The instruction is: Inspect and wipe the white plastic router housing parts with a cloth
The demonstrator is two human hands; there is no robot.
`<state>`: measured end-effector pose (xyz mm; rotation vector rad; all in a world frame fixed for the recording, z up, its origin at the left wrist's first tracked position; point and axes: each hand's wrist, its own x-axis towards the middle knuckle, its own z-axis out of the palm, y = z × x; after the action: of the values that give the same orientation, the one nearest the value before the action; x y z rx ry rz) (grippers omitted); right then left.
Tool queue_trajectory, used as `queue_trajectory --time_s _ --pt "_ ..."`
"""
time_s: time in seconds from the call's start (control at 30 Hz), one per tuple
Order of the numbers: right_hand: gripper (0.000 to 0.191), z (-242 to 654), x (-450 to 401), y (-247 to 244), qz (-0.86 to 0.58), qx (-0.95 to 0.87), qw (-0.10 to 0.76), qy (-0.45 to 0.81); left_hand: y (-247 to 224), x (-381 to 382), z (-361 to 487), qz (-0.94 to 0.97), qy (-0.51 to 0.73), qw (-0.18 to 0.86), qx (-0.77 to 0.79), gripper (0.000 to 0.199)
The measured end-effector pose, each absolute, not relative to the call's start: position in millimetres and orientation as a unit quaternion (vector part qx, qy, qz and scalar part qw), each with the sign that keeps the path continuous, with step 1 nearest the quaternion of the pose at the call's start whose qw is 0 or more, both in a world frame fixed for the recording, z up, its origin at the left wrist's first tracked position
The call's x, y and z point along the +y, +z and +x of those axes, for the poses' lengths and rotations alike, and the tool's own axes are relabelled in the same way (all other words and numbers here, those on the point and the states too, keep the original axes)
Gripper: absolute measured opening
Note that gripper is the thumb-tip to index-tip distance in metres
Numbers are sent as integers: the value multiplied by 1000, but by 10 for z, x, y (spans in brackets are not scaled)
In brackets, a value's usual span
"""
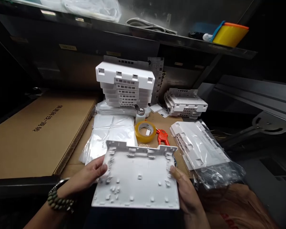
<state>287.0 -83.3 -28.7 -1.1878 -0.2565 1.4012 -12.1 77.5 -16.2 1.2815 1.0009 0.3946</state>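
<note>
A white plastic housing panel is held up at the near edge of the bench, its inner side with small clips and posts facing me. My left hand grips its left edge, thumb on the inner face. On the right edge my right hand holds it the same way, fingers hidden behind. Just beyond the panel lie a roll of yellow tape, a red-handled tool and a stack of clear plastic bags. A small bottle with a metal top stands behind the tape.
White housings are stacked at the back and back right. Bagged white parts lie on the right. Flat cardboard covers the left side. A shelf above holds a yellow container.
</note>
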Motion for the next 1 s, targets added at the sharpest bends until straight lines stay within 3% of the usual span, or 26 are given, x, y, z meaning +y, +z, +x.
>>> queue_trajectory --time_s 0.07,0.23,0.43,0.53,0.73,1.0 --pt "60 3033 -929 -318 -544 -64 620 562 -221 793 -34 625 173 631 425 83" --pt "65 3266 -1142 -365 -548 -3 707 447 -385 650 1 763 174 434 446 38" --pt "67 3235 -1216 -333 -547 -6 739 393 -393 657 -34 804 149 338 466 24" --pt "71 3208 -1254 -314 -534 7 748 394 -302 830 -31 795 137 361 469 17" --pt "72 3192 -1402 -300 -537 12 746 395 -229 1265 -21 726 117 511 445 49" --pt "58 3015 -1235 -390 -524 -95 703 471 -232 1445 -87 654 151 610 422 43"
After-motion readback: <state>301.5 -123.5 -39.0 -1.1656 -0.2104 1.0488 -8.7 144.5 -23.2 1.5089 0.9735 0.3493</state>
